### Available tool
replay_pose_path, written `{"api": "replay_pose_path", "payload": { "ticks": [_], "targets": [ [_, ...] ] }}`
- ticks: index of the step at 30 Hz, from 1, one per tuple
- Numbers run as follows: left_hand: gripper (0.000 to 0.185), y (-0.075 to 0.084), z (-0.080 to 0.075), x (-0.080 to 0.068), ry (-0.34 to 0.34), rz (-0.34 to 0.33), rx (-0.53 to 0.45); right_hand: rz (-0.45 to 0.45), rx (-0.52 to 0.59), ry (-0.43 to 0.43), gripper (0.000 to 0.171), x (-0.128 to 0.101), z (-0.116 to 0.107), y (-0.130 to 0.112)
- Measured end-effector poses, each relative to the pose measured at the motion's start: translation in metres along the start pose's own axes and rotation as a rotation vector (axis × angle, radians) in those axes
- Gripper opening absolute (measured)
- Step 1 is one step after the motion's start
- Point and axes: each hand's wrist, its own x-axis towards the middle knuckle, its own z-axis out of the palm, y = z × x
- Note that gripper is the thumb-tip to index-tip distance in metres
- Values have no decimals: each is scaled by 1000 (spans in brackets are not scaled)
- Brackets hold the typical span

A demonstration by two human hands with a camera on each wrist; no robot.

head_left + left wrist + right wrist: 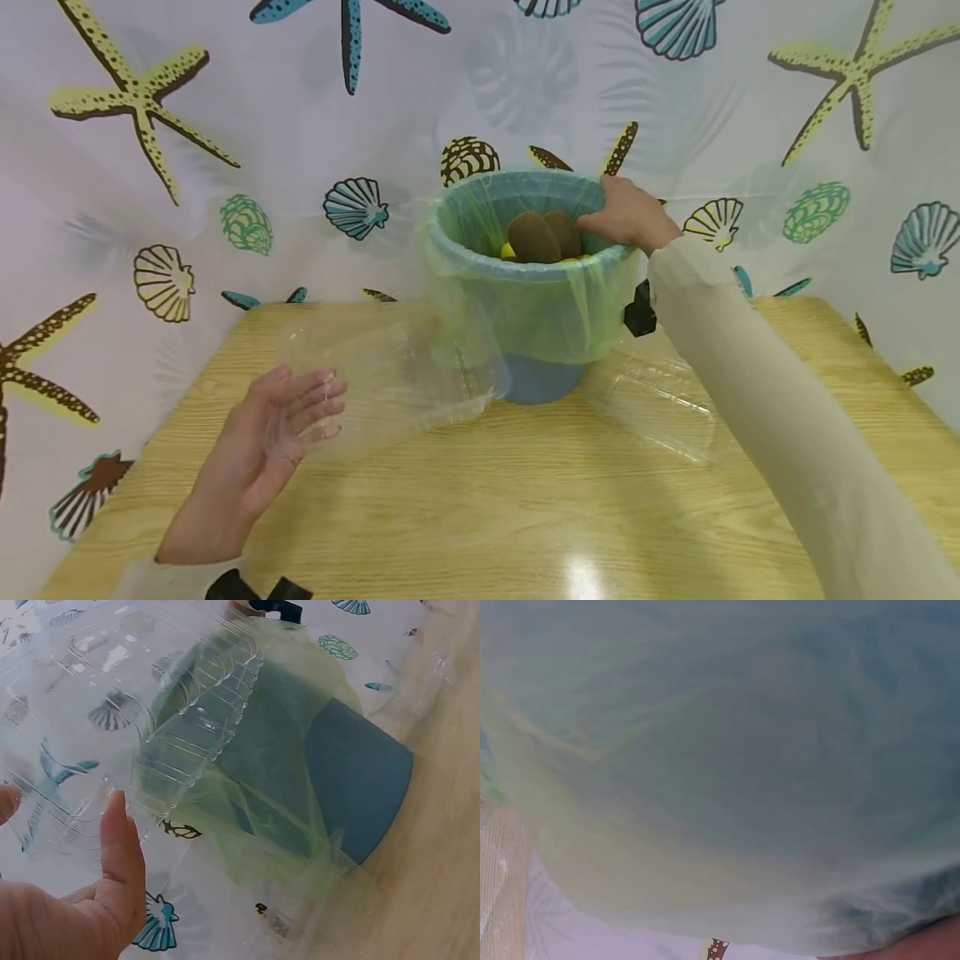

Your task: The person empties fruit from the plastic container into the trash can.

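A blue bin (542, 379) lined with a green bag (525, 308) stands at the back middle of the wooden table (525, 508). Brown kiwis (534, 237) and something yellow lie inside. My right hand (626, 215) reaches over the bin's right rim, its fingers stretched down beside the kiwis with nothing seen in them. My left hand (288, 417) holds a clear plastic clamshell container (390, 375) left of the bin, thumb (120, 847) against the container (150, 712). The right wrist view is filled by the bagged bin wall (720, 750).
A second clear plastic tray (652, 400) lies flat on the table right of the bin, under my right forearm. A curtain printed with shells and starfish (135, 96) closes in the back and both sides. The table's front half is bare wood.
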Motion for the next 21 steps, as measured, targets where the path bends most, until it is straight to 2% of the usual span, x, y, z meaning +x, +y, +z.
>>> {"api": "replay_pose_path", "payload": {
  "ticks": [4,11,15,21],
  "targets": [
    [43,-19,4,-5,63,-88,64,6,-5,-1,75,1,1,0],
    [30,-44,14,-17,125,-234,-5,6,-6,-3,77,2,3,1],
    [26,-59,25,-20,152,-329,4,10,-7,2,76,1,-1,1],
    [32,-80,35,-22,128,-412,-7,14,-3,4,76,1,-1,1]
  ]
}}
